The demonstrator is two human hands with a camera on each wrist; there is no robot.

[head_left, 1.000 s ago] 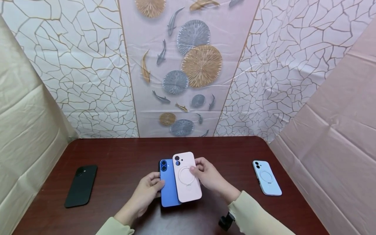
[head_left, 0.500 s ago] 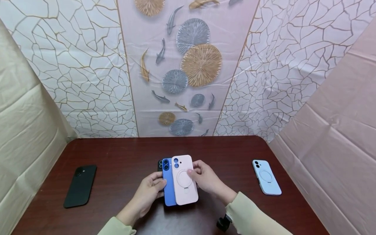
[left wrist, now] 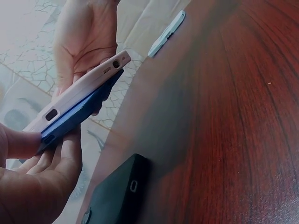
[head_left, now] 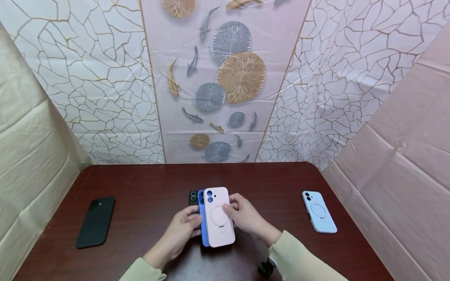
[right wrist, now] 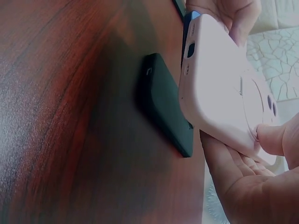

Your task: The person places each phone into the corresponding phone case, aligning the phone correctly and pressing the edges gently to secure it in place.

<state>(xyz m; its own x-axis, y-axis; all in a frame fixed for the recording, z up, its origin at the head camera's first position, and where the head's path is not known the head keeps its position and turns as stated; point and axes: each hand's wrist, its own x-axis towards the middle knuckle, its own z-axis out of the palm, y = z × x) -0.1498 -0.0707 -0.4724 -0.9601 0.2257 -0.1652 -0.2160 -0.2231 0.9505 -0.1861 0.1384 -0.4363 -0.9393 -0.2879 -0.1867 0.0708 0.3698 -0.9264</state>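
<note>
In the head view, my left hand (head_left: 179, 230) grips a blue phone (head_left: 204, 234) by its left edge, thumb on the back. Over most of that phone lies a pink phone case (head_left: 222, 236) with a ring on its back, pinched at its right edge by my right hand (head_left: 247, 218). Blue shows through the case's camera holes. From the left wrist, the pink case (left wrist: 88, 86) and blue phone (left wrist: 84, 109) lie close together, slightly angled apart at one end. Both are held above the table. Below them lies a black phone (right wrist: 163, 102), mostly hidden in the head view.
On the brown table (head_left: 140, 183), a dark phone (head_left: 95, 224) lies at the left and a light blue phone (head_left: 319, 212) with a ring at the right. A patterned cloth (head_left: 218, 70) hangs behind, with plain cloth at both sides.
The pink case has moved left and slightly down across the blue phone, covering more of it. The blue phone has shifted slightly right, exposing more of the black phone below.
</note>
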